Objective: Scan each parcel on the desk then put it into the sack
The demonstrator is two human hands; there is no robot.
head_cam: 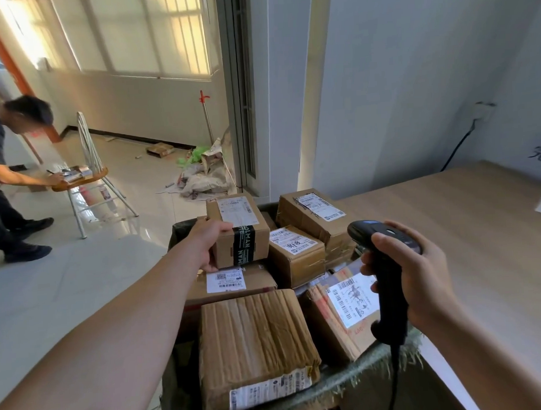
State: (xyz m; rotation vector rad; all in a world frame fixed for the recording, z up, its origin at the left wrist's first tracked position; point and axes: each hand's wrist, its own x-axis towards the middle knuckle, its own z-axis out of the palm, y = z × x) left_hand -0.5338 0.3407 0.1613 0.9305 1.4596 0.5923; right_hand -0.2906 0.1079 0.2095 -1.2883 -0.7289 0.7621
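Brown cardboard banded with black tape, the box (242,233) in play sits at the sack's twelve o'clock, on top of the heap, label up. The left hand (209,243) grasps its near-left corner, thumb over the top edge and fingers curled round the side. Whether the box's weight is already on the parcels beneath, I cannot tell.

To my eye this is the putting-in step. The sack (360,367) is heaped to its frayed rim, so the next move calls for a level seat before letting go — otherwise the box could slide toward the big creased parcel (255,337) at six o'clock.

At three o'clock the right hand (419,276) is clenched round the handle of the black scanner (390,298), its head turned toward the pile. Beyond it lies the wooden desk (463,244).

Off at ten o'clock another person bends over a chair (87,168).
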